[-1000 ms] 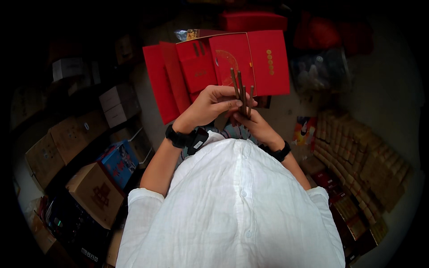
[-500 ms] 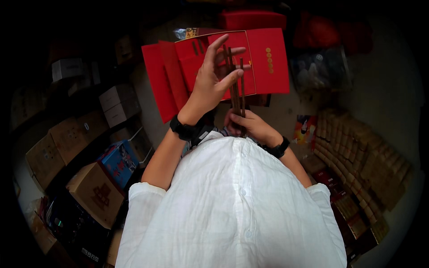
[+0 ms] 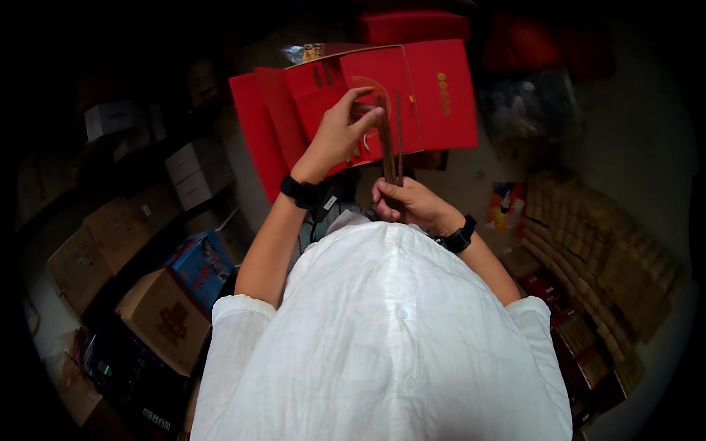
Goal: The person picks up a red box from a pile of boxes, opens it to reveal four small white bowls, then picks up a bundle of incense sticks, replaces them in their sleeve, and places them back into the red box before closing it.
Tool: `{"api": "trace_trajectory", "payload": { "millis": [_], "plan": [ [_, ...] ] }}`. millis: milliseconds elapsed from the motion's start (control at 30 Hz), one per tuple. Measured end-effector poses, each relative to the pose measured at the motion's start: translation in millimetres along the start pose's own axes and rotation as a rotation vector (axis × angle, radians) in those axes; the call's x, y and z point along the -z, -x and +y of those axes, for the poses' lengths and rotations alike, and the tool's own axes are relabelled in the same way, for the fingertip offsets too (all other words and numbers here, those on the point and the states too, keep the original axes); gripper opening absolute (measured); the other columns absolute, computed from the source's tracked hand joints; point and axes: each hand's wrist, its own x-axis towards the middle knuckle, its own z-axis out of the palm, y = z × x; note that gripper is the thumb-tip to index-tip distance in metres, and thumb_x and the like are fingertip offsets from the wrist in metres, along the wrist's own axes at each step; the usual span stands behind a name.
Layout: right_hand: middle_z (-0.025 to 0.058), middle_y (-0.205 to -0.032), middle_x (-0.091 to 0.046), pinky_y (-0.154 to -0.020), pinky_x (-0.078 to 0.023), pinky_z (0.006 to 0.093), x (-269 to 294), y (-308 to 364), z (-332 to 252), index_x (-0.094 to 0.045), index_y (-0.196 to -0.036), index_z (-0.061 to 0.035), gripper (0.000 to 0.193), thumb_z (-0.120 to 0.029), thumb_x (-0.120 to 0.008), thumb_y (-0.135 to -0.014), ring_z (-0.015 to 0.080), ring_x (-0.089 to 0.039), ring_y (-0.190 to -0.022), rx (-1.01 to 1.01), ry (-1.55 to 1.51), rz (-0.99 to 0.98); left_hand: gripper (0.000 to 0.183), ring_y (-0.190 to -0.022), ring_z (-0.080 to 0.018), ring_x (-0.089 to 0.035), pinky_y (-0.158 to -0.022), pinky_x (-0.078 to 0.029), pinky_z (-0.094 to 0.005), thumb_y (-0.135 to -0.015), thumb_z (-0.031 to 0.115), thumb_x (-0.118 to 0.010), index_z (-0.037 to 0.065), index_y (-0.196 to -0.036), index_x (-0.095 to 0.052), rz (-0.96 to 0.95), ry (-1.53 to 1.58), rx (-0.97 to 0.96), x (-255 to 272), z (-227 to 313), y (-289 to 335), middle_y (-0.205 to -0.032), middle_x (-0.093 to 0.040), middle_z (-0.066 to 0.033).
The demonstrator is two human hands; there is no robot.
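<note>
Several dark brown chopsticks (image 3: pixel 388 143) stand upright in a bundle in front of me. My right hand (image 3: pixel 412 200) is closed around their lower ends, near my shirt. The thumb and fingers of my left hand (image 3: pixel 343 131) are bent in at the upper ends and touch the bundle; one chopstick stands slightly apart on the right. Behind my hands lies an open red gift box (image 3: pixel 445 132) with gold round marks on its right panel. Short dark sticks (image 3: pixel 323 76) rest in its left part.
Cardboard boxes (image 3: pixel 163 320) and a blue box (image 3: pixel 200 268) are stacked at the left. On the right lie rows of brown wrapped bundles (image 3: pixel 588 242). A clear plastic bag (image 3: pixel 529 106) sits right of the gift box, and another red box (image 3: pixel 415 27) stands behind it.
My left hand's spread fingers have bent in and come down slightly onto the upper part of the chopsticks. My right hand keeps its hold lower down.
</note>
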Motion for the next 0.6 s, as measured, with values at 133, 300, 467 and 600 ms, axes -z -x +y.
{"api": "trace_trajectory", "payload": {
  "millis": [133,300,467,600],
  "plan": [
    [-0.0023,-0.065,-0.053,-0.05,-0.037,0.0225,7.5,-5.2,-8.1,-0.059,-0.096,-0.0052,0.032,-0.034,-0.05,-0.106,0.0059,-0.046,-0.053,0.066,0.005,0.103,0.053,-0.104,-0.0366,-0.066,-0.087,-0.053,-0.0447,-0.09,0.031,-0.072,-0.002,-0.128,-0.053,0.289,-0.644,0.076,25.5,-44.0,6.3,-0.109,-0.068,-0.0201],
    [-0.0034,-0.064,-0.052,-0.048,-0.034,0.021,25.0,-14.4,-12.9,-0.06,-0.097,-0.0065,0.032,-0.035,-0.049,-0.106,0.0035,-0.042,-0.05,0.2,0.144,0.403,0.078,-0.113,-0.0478,-0.057,-0.093,-0.049,-0.0505,-0.08,0.036,-0.08,-0.008,-0.133,-0.042,0.623,-0.97,0.032,31.3,-68.4,17.2,-0.127,-0.052,-0.0325],
    [-0.0035,-0.065,-0.053,-0.047,-0.034,0.0199,29.5,-21.2,-13.8,-0.06,-0.097,-0.0067,0.031,-0.034,-0.05,-0.106,0.0031,-0.043,-0.05,0.232,0.16,0.431,0.08,-0.112,-0.0472,-0.06,-0.093,-0.051,-0.0502,-0.079,0.038,-0.082,-0.008,-0.132,-0.044,0.543,-0.57,0.317,36.2,-112.0,-0.6,-0.123,-0.059,-0.033],
    [-0.0027,-0.067,-0.055,-0.047,-0.033,0.0192,30.6,-29.7,-12.6,-0.062,-0.098,-0.0061,0.027,-0.03,-0.052,-0.105,0.0024,-0.042,-0.049,0.222,0.228,0.498,0.064,-0.099,-0.0389,-0.069,-0.086,-0.054,-0.0458,-0.079,0.035,-0.082,-0.009,-0.119,-0.056,0.509,-0.349,0.303,41.0,-143.8,-10.4,-0.107,-0.069,-0.0273]
  ]
}}
